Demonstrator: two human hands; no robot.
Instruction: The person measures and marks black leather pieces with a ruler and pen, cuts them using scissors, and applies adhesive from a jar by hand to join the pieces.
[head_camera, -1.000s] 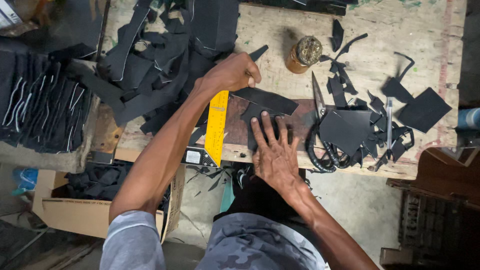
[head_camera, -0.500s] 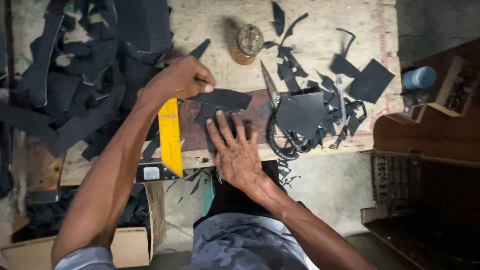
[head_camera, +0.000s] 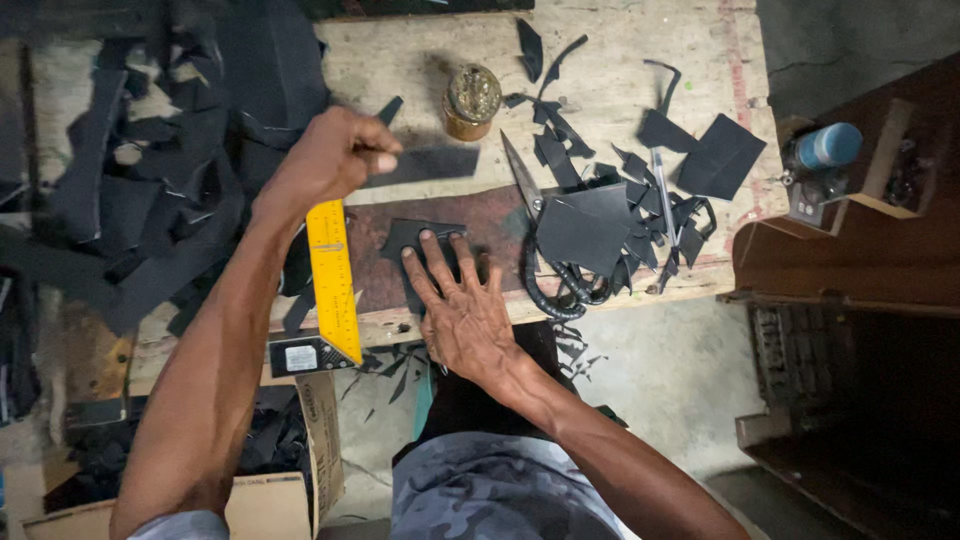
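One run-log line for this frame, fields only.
left hand: pinching black strip | right hand: flat on black piece | yellow square ruler: beside left wrist | scissors, tin: untouched

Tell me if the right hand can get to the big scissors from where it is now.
Probably yes. The right hand lies flat on a black piece, and the scissors lie just beside it with bare board between.

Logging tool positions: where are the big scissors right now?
In the head view, the scissors lie on the bench, right of the right hand, partly under black scraps.
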